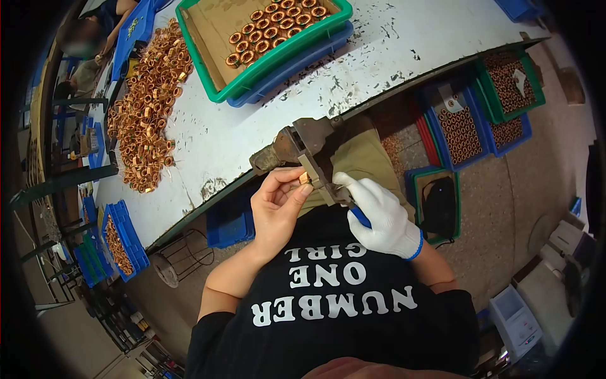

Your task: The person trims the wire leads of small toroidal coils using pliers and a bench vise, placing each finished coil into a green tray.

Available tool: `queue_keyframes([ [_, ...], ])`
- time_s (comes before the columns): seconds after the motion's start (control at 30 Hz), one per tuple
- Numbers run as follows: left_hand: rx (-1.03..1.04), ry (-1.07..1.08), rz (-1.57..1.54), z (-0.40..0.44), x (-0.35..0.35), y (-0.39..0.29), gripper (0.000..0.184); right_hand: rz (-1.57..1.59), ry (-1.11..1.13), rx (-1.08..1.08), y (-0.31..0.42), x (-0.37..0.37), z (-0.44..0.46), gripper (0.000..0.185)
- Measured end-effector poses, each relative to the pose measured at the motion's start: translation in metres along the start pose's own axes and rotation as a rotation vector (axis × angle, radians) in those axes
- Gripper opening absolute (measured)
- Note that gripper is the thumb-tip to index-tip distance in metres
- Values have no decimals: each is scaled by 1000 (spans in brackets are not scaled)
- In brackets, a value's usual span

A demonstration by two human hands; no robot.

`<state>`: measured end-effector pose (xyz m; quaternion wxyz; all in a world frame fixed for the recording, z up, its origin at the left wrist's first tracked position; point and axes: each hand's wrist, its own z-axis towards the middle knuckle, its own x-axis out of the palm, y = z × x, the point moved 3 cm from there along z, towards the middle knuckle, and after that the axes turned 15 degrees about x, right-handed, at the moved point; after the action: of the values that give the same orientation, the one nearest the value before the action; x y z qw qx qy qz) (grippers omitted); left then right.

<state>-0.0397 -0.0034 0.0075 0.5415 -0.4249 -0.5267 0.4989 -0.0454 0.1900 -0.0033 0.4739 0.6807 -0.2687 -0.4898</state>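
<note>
My bare left hand [278, 211] pinches a small copper-wound ring coil [305, 178] between thumb and fingertips, against the side of a bench vise [310, 142]. The vise is fixed at the table's edge, and its jaws point toward my body. On the other side of the jaws, my right hand [380, 218], in a white glove with a blue cuff, is closed round a blue-handled tool [360, 216]. Fingers hide most of that tool, so its exact kind does not show. Its metal end lies close to the vise jaws and the coil.
A large heap of copper coils [148, 107] lies on the white table [221, 148]. Beyond the vise stands a green tray [218, 95] with coils in rows, stacked on a blue one. More coil-filled crates [461, 132] are at the right. Another person [85, 76] sits at far left.
</note>
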Motion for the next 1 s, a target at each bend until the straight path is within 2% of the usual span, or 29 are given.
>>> queue_keyframes([
  [0.1,7,12,7,-1,0,2,26,290,49,115,-5,8,-3,64],
  [0.3,17,18,-24,0,0,4,26,510,232,278,-10,9,-5,65],
  [0.43,33,4,-8,-2,1,2,26,300,296,268,5,-3,-8,66],
  [0.6,13,3,5,-1,2,-1,26,360,373,286,1,-3,-4,68],
  [0.97,3,-10,19,-2,2,-3,26,-28,220,204,21,-18,3,68],
  [1.0,-5,-15,20,-4,1,-2,26,-177,149,113,27,-21,9,67],
])
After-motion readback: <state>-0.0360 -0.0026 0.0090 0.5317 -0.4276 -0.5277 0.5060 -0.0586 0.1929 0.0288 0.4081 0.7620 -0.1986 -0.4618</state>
